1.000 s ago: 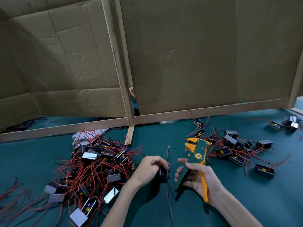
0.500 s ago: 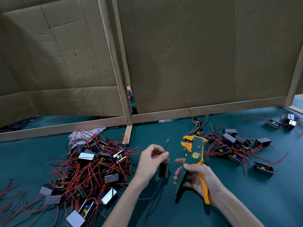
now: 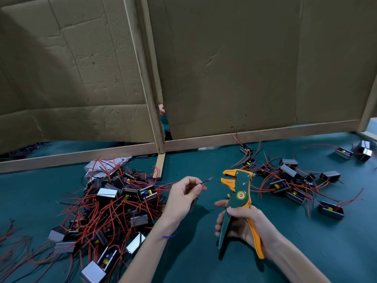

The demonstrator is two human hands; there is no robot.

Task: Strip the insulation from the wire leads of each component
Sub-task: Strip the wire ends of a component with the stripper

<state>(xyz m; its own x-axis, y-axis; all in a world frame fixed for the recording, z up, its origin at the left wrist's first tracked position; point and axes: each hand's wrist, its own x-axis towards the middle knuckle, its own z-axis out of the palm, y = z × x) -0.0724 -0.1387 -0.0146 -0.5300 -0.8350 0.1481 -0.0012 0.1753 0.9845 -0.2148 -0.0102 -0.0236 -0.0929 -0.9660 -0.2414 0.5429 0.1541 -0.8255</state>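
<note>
R hand (image 3: 242,225) is nearest, wrapped round the stripper (image 3: 237,198) handles, tool upright, orange head up and facing left, mouth parted. Handles look spread, so not squeezed yet. L hand (image 3: 183,198) sits just beside it, to the left, thumb and forefinger pinched on a lead (image 3: 206,181); tip pokes right toward the tool's mouth, near it but not in. The lead's component (image 3: 192,205) seems to hang under the L palm, mostly hidden, can't tell more. A tiny dark speck lies between tip and jaws; too small to name.

Step, by my read: feeding a lead end into the stripper, just before the cut. Tip looks thin and maybe bare already; too small to tell, so this could be a checked end instead.

Next move needs: tip lined up w/ the mouth, slid in only as far as the strip length wanted, held steady, then one firm squeeze w/ the R hand and a straight pull.

Further out on the green mat (image 3: 189,262): big tangled pile (image 3: 114,205) of parts w/ red wires at left, smaller spread group (image 3: 289,180) at right. Which is done vs. not, can't tell. Beyond, cardboard screen (image 3: 234,68) on a wood frame closes off the back.
</note>
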